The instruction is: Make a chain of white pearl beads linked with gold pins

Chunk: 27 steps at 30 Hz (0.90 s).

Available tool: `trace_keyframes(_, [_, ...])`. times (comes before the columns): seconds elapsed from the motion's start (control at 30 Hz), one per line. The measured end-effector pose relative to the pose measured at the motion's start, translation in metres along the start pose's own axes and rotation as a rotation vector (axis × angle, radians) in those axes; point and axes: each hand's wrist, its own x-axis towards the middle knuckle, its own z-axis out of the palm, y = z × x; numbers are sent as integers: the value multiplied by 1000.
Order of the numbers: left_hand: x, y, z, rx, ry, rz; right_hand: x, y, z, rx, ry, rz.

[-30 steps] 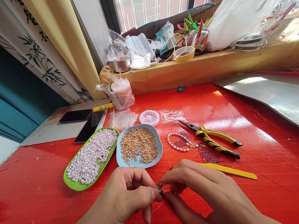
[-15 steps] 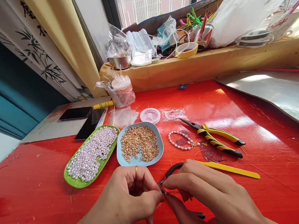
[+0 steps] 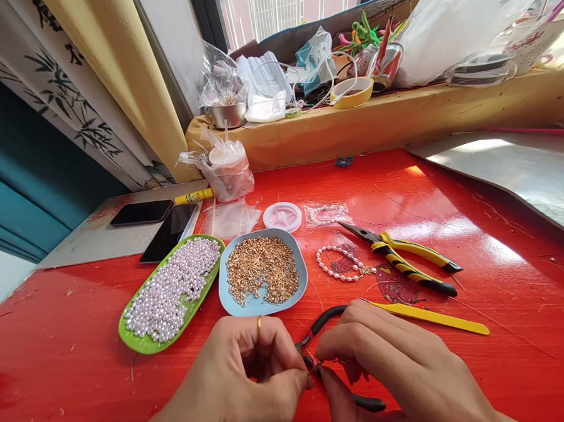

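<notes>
My left hand (image 3: pixel 244 383) and my right hand (image 3: pixel 394 369) meet low in the middle of the red table (image 3: pixel 505 325). Their fingertips pinch a tiny metal piece, a thin chain or pin (image 3: pixel 318 365), between them. Black-handled pliers (image 3: pixel 328 319) lie under and between my hands; whether either hand grips them is unclear. Just beyond my left hand sit a blue dish of gold findings (image 3: pixel 302 285) and a green tray of pale pearls (image 3: pixel 142 344). A short pearl strand (image 3: pixel 339 264) lies past my right hand.
Yellow-handled pliers (image 3: pixel 410 261) and a yellow stick (image 3: pixel 434 319) lie to the right. A thread spool (image 3: pixel 282 216), small bags, a plastic-wrapped cup (image 3: pixel 225 170) and two phones (image 3: pixel 143 213) stand farther back. The window ledge holds clutter. A grey board (image 3: pixel 521 173) covers the right corner.
The black pliers came into view between my hands. My fingertips shifted slightly while still pinching the small metal piece. The camera tilted a little.
</notes>
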Motion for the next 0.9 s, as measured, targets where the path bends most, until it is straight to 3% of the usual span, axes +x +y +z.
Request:
trace_keyframes(0.37, [0, 1, 0, -5, -7, 10, 0, 0, -5, -60, -22, -20])
trace_keyframes(0.5, [0, -2, -7, -51, -22, 49, 5, -2, -15, 54, -53, 139])
trace_keyframes(0.6, [0, -4, -16, -128, 6, 164, 9, -3, -21, 246, -211, 327])
trace_keyframes(0.73, [1, 0, -25, -350, 142, 310, 9, 0, -17, 295, -512, 262])
trace_keyframes(0.9, [-3, 11, -30, -521, 292, 453, 5, 9, -5, 223, -670, 231])
